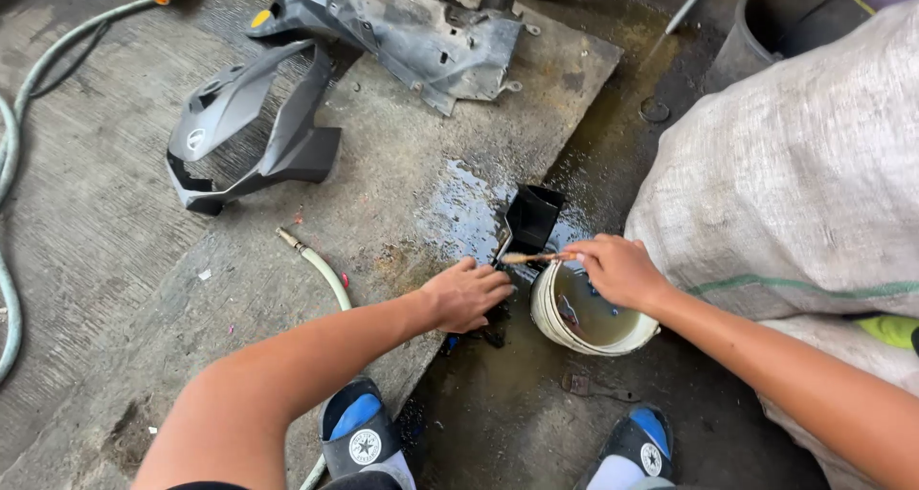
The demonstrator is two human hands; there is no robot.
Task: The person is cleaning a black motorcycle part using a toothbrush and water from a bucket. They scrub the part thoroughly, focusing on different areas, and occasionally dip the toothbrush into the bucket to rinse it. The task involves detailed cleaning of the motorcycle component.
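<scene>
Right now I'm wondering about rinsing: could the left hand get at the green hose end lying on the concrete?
Probably yes. The left hand rests on the small black part, and the green hose end lies just to its left on bare concrete with nothing between them.

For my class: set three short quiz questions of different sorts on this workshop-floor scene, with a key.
1. True or false: the right hand holds a brush over the bucket.
2. Which lies nearest the left hand? A) grey fairing B) small black part C) sack
3. What does the bucket hold?

Key:
1. True.
2. B.
3. Murky, yellowish liquid.
</scene>
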